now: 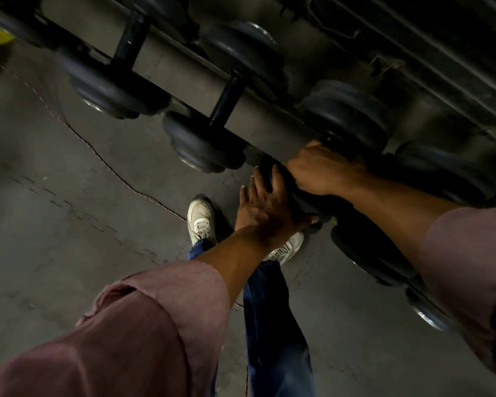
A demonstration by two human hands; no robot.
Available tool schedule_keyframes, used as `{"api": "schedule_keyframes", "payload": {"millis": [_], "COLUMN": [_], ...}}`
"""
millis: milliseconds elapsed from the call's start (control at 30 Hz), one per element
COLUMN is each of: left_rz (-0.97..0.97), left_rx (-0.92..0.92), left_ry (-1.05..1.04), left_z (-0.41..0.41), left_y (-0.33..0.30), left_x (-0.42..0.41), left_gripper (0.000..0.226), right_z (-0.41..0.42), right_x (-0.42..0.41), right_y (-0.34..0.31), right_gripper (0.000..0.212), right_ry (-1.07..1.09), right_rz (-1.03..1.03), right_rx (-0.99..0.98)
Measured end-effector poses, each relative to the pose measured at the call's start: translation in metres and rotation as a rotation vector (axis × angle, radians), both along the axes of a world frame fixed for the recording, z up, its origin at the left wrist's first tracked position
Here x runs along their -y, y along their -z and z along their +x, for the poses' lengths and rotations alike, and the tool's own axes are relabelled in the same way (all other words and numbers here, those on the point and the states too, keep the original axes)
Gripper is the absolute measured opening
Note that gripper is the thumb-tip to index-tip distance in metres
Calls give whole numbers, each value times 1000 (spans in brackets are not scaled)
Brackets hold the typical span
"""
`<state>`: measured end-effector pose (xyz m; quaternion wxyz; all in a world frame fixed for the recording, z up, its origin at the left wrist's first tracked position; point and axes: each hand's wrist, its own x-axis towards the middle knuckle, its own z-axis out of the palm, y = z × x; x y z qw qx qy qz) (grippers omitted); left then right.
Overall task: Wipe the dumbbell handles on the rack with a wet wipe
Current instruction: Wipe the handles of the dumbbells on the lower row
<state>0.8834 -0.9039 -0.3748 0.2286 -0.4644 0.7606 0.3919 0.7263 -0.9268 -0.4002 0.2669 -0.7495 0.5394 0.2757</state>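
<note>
The right hand (321, 170) was curled down over the handle area of a black rubber-headed dumbbell (292, 193), fingers folded around something dark there; whether a wipe lay under the palm could not be told, since the fingers and shadow hid it. The left hand (265, 204) lay flat with fingers spread apart against the round near head of that same dumbbell, pressing on its face, clamped on nothing. Both forearms were bare up to rolled dusty-pink fabric sleeves (155, 325).

The dumbbell sat on the grey metal rail of the rack (184, 78), which ran diagonally from upper left to lower right. Just beside the hands to the left, another black dumbbell with a glossy black handle (226, 101) crossed the rail, its near head (204, 144) hanging over the front edge. Further left a third black dumbbell handle (132, 38) crossed the rail in the same way. To the right, more dark round heads with silver end caps (427, 313) lined up along the rail.

Below the hands, two white lace-up sneakers (202, 222) and blue denim trouser legs (272, 325) stood on a grey interlocking rubber tile floor (69, 224). A thin reddish twisted cord (98, 156) trailed across the floor toward the shoes
</note>
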Motion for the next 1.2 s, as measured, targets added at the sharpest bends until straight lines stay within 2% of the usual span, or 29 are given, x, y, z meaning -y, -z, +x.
{"api": "schedule_keyframes", "payload": {"millis": [100,167,300,433,633,800,1067,1200], "left_rz": [12,15,7,12,-10,1,-29,-48], "left_rx": [7,11,9,18,12,10,3,-2], "left_ry": [1,1,-2,-7,-9,-11,-13,-6], "left_z": [0,0,0,0,1,0,1,1], "left_y": [-1,-1,1,2,3,2,4,5], "left_x": [0,0,0,0,-1,-2,-3,-3], "left_gripper": [125,125,125,126,126,126,126,126], "right_z": [-8,-12,-5,2,4,0,0,3], "right_x": [-11,-16,-14,-15,-23,-42,-43,-19], "right_y": [1,0,-11,-21,-21,-24,-26,-20], "right_gripper": [18,20,24,34,43,61,67,56], "right_ry": [134,151,-81,-52,-34,105,155,216], "right_rz": [-55,-92,-138,-216,-243,-274,-238,-137], "right_rx": [136,162,-122,-410,-508,-528,-506,-449]}}
